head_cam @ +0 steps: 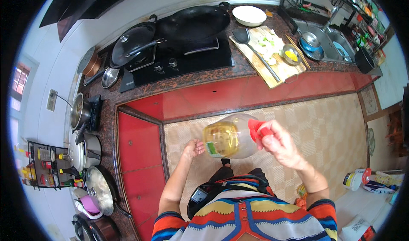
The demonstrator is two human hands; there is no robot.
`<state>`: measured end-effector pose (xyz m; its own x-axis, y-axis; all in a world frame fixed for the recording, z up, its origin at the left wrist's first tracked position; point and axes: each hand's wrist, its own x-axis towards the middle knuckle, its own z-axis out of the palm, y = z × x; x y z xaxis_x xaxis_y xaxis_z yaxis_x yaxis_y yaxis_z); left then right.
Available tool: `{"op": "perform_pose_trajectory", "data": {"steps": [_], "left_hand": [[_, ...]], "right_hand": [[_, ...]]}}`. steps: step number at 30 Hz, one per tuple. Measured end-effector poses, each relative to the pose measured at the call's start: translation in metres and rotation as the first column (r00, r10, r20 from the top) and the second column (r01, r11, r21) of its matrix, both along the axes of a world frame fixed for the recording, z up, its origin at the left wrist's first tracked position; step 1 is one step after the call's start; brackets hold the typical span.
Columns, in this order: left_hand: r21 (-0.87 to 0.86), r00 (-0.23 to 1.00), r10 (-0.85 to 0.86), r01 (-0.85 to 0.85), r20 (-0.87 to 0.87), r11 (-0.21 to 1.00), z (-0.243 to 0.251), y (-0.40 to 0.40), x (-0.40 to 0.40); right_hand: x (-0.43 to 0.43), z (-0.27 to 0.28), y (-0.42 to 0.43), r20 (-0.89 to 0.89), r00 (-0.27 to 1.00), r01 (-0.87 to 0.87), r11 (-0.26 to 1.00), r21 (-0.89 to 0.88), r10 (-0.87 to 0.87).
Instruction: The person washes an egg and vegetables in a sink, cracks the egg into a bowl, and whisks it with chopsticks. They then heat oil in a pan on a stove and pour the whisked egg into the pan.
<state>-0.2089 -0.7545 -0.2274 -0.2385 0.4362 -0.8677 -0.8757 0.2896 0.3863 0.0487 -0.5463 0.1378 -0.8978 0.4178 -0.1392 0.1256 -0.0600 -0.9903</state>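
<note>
My right hand (277,143) grips the red handle and cap (257,130) of a large clear plastic oil jug (223,137). The jug is tilted over on its side above the floor, its base towards the left, and yellow oil fills part of it. A green label shows near its base. Close by that base is my left hand (193,147), its fingers loosely bent and nothing in them; whether the fingertips touch the jug I cannot tell.
Ahead, a black wok (195,22) and a lidded pan (132,44) sit on the hob (191,59). A cutting board (255,62) holds cut vegetables, a spatula (260,57) and a small metal bowl (291,55). Pots line the left counter (108,119); a sink (319,20) is at right.
</note>
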Motion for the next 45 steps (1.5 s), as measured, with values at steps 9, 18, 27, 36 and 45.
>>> {"op": "perform_pose_trajectory", "data": {"steps": [9,18,27,36,45], "left_hand": [[0.613,0.982,0.187,-0.146,-0.003,0.776,0.119,0.027,-0.014],[0.397,0.852,0.227,-0.025,-0.471,0.918,0.158,0.000,-0.046],[-0.079,0.478,-0.078,0.019,-0.875,0.997,0.204,-0.010,-0.074],[-0.524,-0.035,-0.525,-0.025,-0.850,0.851,0.244,0.007,-0.096],[-0.729,-0.487,-0.678,-0.115,-0.550,0.674,0.278,0.017,-0.132]], "right_hand": [[-0.122,0.079,0.000,-0.146,0.982,-0.097,0.986,0.139,0.117],[-0.209,0.001,0.010,-0.467,0.838,0.172,0.676,0.716,0.281],[-0.270,-0.017,0.041,-0.506,0.815,0.180,0.708,0.683,0.281],[-0.330,-0.013,0.075,-0.576,0.784,0.223,0.759,0.612,0.234],[-0.367,-0.005,0.093,-0.497,0.857,0.197,0.803,0.562,0.139]]}}
